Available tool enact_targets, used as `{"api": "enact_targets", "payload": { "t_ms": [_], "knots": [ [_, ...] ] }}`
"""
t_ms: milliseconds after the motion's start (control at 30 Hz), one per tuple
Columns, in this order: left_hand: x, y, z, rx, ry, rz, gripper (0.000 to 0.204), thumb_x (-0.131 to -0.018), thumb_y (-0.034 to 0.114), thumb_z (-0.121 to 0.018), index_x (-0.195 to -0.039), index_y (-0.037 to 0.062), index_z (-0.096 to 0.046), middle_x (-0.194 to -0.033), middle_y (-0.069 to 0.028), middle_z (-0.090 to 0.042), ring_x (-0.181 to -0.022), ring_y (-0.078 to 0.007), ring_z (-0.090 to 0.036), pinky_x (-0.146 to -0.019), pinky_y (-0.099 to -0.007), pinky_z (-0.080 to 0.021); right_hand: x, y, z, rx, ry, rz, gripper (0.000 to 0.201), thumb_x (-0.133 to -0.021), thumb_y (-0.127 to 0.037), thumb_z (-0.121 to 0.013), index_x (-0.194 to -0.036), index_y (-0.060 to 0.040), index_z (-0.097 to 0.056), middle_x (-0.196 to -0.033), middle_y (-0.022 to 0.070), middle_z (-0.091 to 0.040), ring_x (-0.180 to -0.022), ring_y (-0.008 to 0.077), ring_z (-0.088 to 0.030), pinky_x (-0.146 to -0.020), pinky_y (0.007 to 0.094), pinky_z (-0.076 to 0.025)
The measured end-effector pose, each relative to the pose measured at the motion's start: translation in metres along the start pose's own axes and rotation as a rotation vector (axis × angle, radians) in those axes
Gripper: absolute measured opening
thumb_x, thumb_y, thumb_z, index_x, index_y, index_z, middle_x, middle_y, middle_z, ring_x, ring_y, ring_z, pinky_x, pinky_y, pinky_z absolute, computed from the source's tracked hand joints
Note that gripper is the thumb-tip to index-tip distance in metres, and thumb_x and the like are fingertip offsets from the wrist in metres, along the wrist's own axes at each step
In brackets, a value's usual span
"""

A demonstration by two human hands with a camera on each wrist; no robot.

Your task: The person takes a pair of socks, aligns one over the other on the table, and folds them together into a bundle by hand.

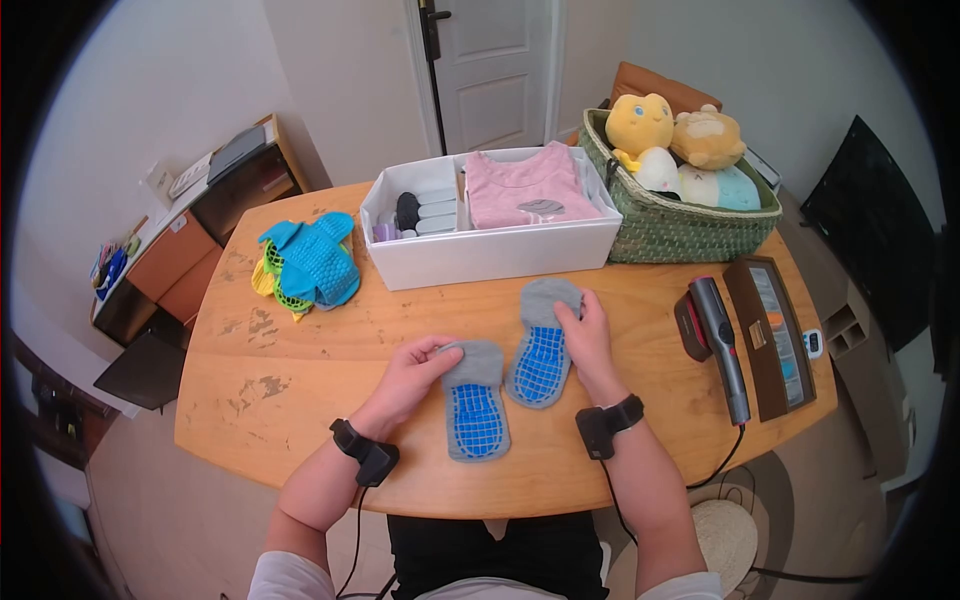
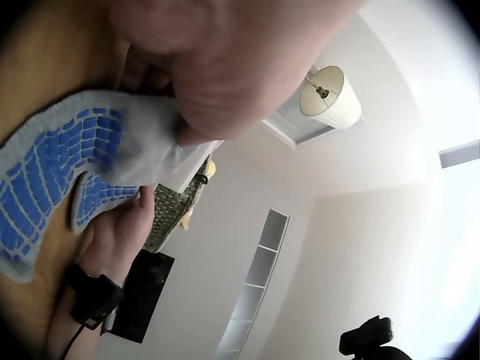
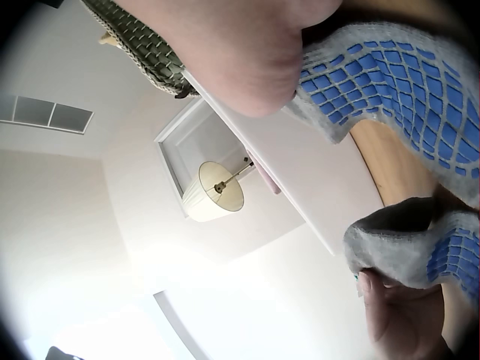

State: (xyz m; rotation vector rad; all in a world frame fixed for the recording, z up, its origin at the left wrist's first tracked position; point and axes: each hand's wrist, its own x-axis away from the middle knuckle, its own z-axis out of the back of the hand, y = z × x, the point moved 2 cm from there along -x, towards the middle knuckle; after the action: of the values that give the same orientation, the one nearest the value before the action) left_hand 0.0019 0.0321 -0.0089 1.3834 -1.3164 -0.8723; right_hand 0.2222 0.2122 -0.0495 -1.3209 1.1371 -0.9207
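Note:
Two grey socks with blue grid-patterned soles are held over the wooden table. In the head view the left hand [image 1: 408, 378] pinches the cuff end of the left sock [image 1: 477, 420] between thumb and fingers. The right hand [image 1: 590, 345] pinches the cuff of the other sock [image 1: 541, 365], which is a little farther up and to the right. Toe ends of both point toward the person. In the right wrist view the cuff opening of the left sock [image 3: 397, 255] shows dark inside. The left wrist view shows the left sock [image 2: 60, 161] bending down from the thumb.
Behind the socks stands a white divided box [image 1: 490, 255] with a folded pink shirt [image 1: 525, 190]. A green basket [image 1: 690, 235] of plush toys is at the back right. Blue and yellow socks [image 1: 312, 262] lie at left; a grey corded appliance [image 1: 720, 350] and brown case [image 1: 757, 340] at right.

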Motion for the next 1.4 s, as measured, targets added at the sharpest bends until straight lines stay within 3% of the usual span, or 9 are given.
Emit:
{"api": "enact_targets", "payload": {
  "t_ms": [267, 367, 533, 767, 933, 1000, 1067, 1300, 1400],
  "knots": [
    [-0.008, -0.003, 0.009, 0.046, 0.201, -0.053, 0.029, -0.109, 0.023, -0.063, -0.126, 0.0014, -0.069, -0.105, -0.0010, -0.073, -0.094, -0.0068, -0.066, -0.084, -0.0240, -0.052, 0.005, -0.011, -0.001, 0.006, -0.044, -0.016, 0.030, -0.100, -0.008, -0.066, -0.127, 0.0030, -0.059, -0.118, 0.0123, -0.071, -0.108, 0.0184, -0.068, -0.094, 0.0328, -0.053],
    [-0.015, -0.009, 0.017, 0.051, 0.227, 0.000, 0.031, -0.110, 0.026, -0.061, -0.126, 0.0007, -0.069, -0.107, -0.0008, -0.073, -0.096, -0.0065, -0.065, -0.084, -0.0240, -0.052, 0.007, -0.014, -0.001, 0.015, -0.052, 0.005, 0.030, -0.100, -0.007, -0.065, -0.127, 0.0030, -0.058, -0.119, 0.0121, -0.071, -0.109, 0.0181, -0.068, -0.096, 0.0325, -0.053],
    [-0.020, -0.013, 0.021, 0.030, 0.143, -0.026, 0.034, -0.110, 0.029, -0.060, -0.132, 0.0027, -0.066, -0.117, -0.0023, -0.072, -0.104, -0.0091, -0.066, -0.091, -0.0275, -0.055, 0.030, -0.055, -0.013, -0.091, -0.118, 0.025, 0.031, -0.101, -0.006, -0.066, -0.129, 0.0028, -0.056, -0.123, 0.0117, -0.069, -0.113, 0.0173, -0.066, -0.099, 0.0324, -0.052],
    [-0.024, -0.018, 0.016, 0.069, 0.067, -0.076, 0.035, -0.111, 0.026, -0.059, -0.132, -0.0001, -0.066, -0.119, -0.0043, -0.072, -0.107, -0.0104, -0.066, -0.095, -0.0280, -0.054, 0.069, -0.095, -0.034, -0.370, -0.426, -0.084, 0.036, -0.101, -0.002, -0.064, -0.135, 0.0012, -0.054, -0.130, 0.0117, -0.067, -0.116, 0.0187, -0.066, -0.102, 0.0321, -0.052],
    [-0.026, -0.021, 0.012, 0.039, 0.035, -0.097, 0.034, -0.111, 0.023, -0.057, -0.134, -0.0007, -0.065, -0.121, -0.0048, -0.072, -0.109, -0.0099, -0.065, -0.095, -0.0274, -0.053, 0.070, -0.062, -0.064, -0.391, -0.455, -0.230, 0.035, -0.102, -0.003, -0.064, -0.135, 0.0015, -0.054, -0.129, 0.0113, -0.068, -0.115, 0.0173, -0.066, -0.101, 0.0313, -0.053],
    [-0.028, -0.022, 0.013, 0.044, 0.037, -0.097, 0.034, -0.111, 0.023, -0.057, -0.134, -0.0006, -0.065, -0.121, -0.0044, -0.072, -0.109, -0.0097, -0.065, -0.095, -0.0272, -0.053, 0.064, -0.039, -0.067, -0.150, -0.466, -0.212, 0.032, -0.103, -0.005, -0.064, -0.133, 0.0014, -0.055, -0.126, 0.0111, -0.069, -0.112, 0.0160, -0.067, -0.098, 0.0308, -0.054],
    [-0.029, -0.021, 0.013, 0.049, 0.039, -0.096, 0.034, -0.111, 0.023, -0.057, -0.134, -0.0004, -0.065, -0.121, -0.0041, -0.072, -0.109, -0.0094, -0.064, -0.095, -0.0270, -0.053, 0.061, -0.029, -0.066, -0.127, -0.467, -0.211, 0.031, -0.104, -0.005, -0.064, -0.133, 0.0013, -0.055, -0.125, 0.0110, -0.070, -0.111, 0.0154, -0.068, -0.096, 0.0306, -0.054],
    [-0.027, -0.020, 0.013, 0.088, 0.056, -0.045, 0.035, -0.112, 0.026, -0.055, -0.135, 0.0008, -0.066, -0.123, -0.0046, -0.071, -0.110, -0.0105, -0.065, -0.096, -0.0271, -0.052, 0.068, -0.044, -0.073, -0.263, -0.450, -0.188, 0.030, -0.104, -0.006, -0.064, -0.131, 0.0018, -0.054, -0.120, 0.0115, -0.071, -0.105, 0.0140, -0.069, -0.091, 0.0289, -0.056],
    [-0.028, -0.019, 0.018, 0.196, 0.049, 0.030, 0.038, -0.112, 0.028, -0.054, -0.136, 0.0004, -0.065, -0.124, -0.0055, -0.072, -0.112, -0.0113, -0.065, -0.096, -0.0275, -0.053, 0.068, -0.034, -0.078, -0.193, -0.408, -0.165, 0.030, -0.104, -0.006, -0.064, -0.131, 0.0022, -0.053, -0.119, 0.0119, -0.072, -0.104, 0.0139, -0.070, -0.089, 0.0287, -0.056]
  ]
}}
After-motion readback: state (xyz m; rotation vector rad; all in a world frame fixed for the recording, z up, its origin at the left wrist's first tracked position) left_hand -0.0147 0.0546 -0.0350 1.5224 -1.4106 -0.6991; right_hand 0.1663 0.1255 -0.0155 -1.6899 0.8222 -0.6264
